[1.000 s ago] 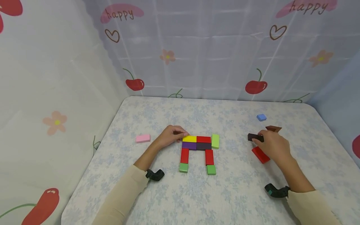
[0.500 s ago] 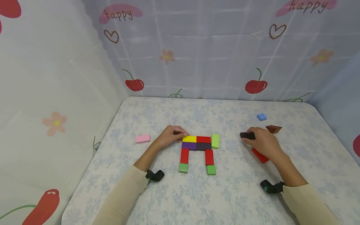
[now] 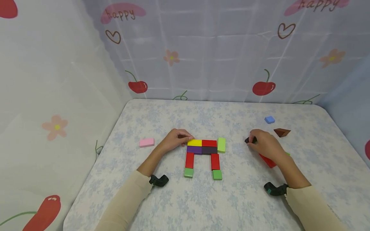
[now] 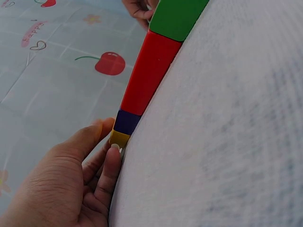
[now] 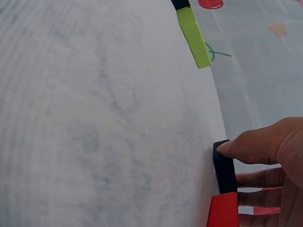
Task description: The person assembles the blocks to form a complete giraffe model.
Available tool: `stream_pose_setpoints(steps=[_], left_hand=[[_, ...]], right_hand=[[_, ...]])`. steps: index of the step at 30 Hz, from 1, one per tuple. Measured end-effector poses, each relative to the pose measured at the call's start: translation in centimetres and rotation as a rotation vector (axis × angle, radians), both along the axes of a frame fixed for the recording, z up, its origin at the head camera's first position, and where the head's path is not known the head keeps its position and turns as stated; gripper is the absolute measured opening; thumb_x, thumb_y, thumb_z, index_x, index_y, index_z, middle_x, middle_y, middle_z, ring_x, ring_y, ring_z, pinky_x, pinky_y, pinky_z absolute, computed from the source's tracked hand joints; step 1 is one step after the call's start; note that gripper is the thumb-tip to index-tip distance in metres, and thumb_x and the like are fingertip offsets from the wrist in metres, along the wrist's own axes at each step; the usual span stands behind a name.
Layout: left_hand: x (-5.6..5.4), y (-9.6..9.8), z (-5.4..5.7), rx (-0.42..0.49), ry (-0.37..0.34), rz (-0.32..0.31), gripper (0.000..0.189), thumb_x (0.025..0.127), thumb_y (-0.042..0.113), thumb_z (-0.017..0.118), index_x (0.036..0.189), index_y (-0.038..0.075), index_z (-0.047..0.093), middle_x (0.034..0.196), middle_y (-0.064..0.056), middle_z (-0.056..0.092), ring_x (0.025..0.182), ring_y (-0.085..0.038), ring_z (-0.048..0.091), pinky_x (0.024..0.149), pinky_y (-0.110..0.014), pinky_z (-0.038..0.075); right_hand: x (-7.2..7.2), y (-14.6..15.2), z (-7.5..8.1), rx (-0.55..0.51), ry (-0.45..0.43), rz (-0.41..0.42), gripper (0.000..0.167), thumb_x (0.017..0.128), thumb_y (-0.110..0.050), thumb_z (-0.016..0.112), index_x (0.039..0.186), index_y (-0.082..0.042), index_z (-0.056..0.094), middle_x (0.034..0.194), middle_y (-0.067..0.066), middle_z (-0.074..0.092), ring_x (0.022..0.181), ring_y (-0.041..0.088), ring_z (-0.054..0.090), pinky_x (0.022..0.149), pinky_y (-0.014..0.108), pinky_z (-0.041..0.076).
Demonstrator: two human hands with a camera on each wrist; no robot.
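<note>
My left hand [image 3: 174, 140] rests at the outer left end of a flat block figure and pinches the yellow block [image 3: 195, 143] at its corner with thumb and fingertips. Beside the yellow lies a red block, with a purple block [image 3: 194, 149] and a dark block [image 3: 209, 150] below them. Two red legs [image 3: 189, 160] end in green blocks [image 3: 217, 175]. A light green block [image 3: 221, 145] stands against the right side. Over to the right, my right hand [image 3: 267, 147] holds a black block [image 5: 225, 170] between thumb and fingers, mostly hidden by the fingers in the head view.
A loose red block [image 3: 268, 161] lies under the right hand, with a green edge [image 3: 287, 154] showing behind the wrist. Farther back are a brown triangular block [image 3: 281, 132] and a small blue block [image 3: 269, 120]. A pink block [image 3: 146, 142] lies at left.
The right hand has moved left with the black block, and the block has turned so less of it shows. The brown triangular block came into full view. The left hand stayed put.
</note>
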State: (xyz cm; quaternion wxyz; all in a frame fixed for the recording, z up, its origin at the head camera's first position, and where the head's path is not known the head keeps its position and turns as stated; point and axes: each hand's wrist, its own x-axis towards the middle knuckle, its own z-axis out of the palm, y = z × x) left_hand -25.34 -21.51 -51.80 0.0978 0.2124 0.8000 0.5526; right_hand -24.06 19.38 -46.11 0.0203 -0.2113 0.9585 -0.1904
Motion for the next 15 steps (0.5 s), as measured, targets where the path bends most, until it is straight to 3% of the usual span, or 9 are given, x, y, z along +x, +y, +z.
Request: stream_pose_setpoints(steps=[4,6,9,12,15], left_hand=[[0.1,0.0,0.0,-0.007,0.003,0.007,0.018,0.097,0.027,0.071,0.106,0.015,0.081,0.099,-0.002,0.074,0.074,-0.023,0.063,0.064,-0.033,0.056],[0.1,0.0,0.1,-0.009,0.001,0.011,0.017,0.098,0.025,0.071,0.106,0.014,0.081,0.099,-0.002,0.074,0.073,-0.023,0.063,0.064,-0.032,0.056],[0.2,0.1,0.1,-0.012,0.0,0.009,0.017,0.098,0.024,0.07,0.106,0.013,0.08,0.098,-0.003,0.073,0.071,-0.023,0.063,0.064,-0.032,0.056],[0.2,0.1,0.1,-0.016,0.002,0.016,0.018,0.098,0.027,0.07,0.106,0.014,0.08,0.097,-0.002,0.073,0.07,-0.023,0.062,0.064,-0.032,0.056],[0.1,0.2,-0.1,-0.02,0.004,0.016,0.018,0.098,0.029,0.071,0.105,0.016,0.08,0.096,-0.002,0.073,0.069,-0.023,0.062,0.063,-0.032,0.055]], right_hand=[[0.0,0.3,0.1,-0.047,-0.035,0.064,0.017,0.087,-0.005,0.078,0.092,-0.006,0.062,0.119,0.025,0.065,0.109,0.042,0.061,0.09,0.055,0.052],[0.1,0.5,0.3,-0.05,-0.045,0.062,0.019,0.087,-0.008,0.08,0.096,-0.005,0.063,0.126,0.027,0.063,0.115,0.042,0.06,0.093,0.056,0.051],[0.1,0.9,0.7,-0.015,-0.057,0.007,0.028,0.087,-0.018,0.082,0.102,-0.004,0.063,0.108,0.018,0.069,0.09,0.031,0.065,0.077,0.046,0.055],[0.2,1.1,1.4,0.04,-0.066,-0.054,0.037,0.087,-0.026,0.082,0.106,-0.002,0.062,0.087,0.008,0.067,0.068,0.019,0.058,0.059,0.036,0.05],[0.5,1.2,1.6,0.068,-0.088,-0.093,0.041,0.086,-0.03,0.083,0.107,-0.001,0.062,0.079,0.004,0.065,0.064,0.016,0.056,0.054,0.032,0.048]])
